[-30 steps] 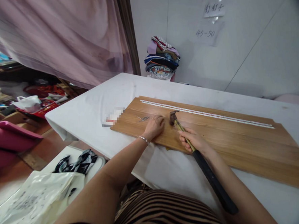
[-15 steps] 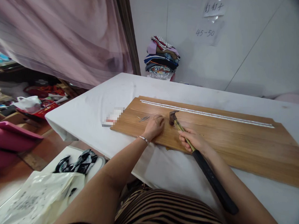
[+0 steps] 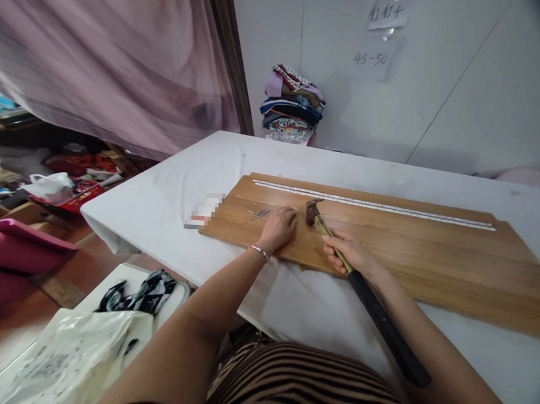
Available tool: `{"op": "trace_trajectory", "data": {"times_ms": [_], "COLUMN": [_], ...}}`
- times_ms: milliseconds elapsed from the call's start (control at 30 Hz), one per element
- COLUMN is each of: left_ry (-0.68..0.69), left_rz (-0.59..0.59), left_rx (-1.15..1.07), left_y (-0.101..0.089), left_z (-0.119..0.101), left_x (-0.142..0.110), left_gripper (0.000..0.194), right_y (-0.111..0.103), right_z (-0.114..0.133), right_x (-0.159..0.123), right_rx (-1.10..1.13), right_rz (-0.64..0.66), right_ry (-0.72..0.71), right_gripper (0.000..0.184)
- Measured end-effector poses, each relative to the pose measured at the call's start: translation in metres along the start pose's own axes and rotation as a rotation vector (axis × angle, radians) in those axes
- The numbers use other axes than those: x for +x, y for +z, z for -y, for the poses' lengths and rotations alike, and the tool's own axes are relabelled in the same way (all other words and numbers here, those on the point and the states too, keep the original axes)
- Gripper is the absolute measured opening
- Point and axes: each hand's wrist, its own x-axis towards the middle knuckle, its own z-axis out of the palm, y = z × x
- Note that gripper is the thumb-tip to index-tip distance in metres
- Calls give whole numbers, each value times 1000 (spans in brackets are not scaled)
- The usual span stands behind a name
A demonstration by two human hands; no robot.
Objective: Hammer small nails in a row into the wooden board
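My left hand (image 3: 279, 227) rests palm down on the left part of a brown wooden board (image 3: 431, 254), its fingers lying on the wood. A silver bracelet circles that wrist. Just left of these fingers lies a small bunch of nails (image 3: 260, 214). My right hand (image 3: 345, 250) is wrapped around the yellowish shaft of a claw hammer (image 3: 319, 222), well above its black grip. The rusty hammer head is over the board, a short way right of my left hand. The black handle end points back toward my body.
Two pale printed strips (image 3: 370, 204) run along the board's far side. The board lies on a white-covered table (image 3: 159, 213). A blurred packet (image 3: 204, 211) sits off its left end. Folded clothes (image 3: 294, 109) are stacked against the wall. A chair with a bag (image 3: 78, 349) stands at lower left.
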Motion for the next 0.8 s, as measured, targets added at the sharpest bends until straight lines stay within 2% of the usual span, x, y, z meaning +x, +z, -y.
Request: {"op": "trace_trajectory", "data": {"times_ms": [167, 800], "left_ry": [-10, 0], "left_rz": [-3, -20], "left_rx": [0, -22], "left_y": [1, 0], "left_z": [1, 1], "left_x": [0, -1], "left_gripper": [20, 19], "right_y": [1, 2], "right_z": [2, 2], "right_x": [-1, -1], "right_rx": [-24, -29], "right_rz": [-17, -30], "right_ry": [36, 18], "right_gripper": [50, 51]}}
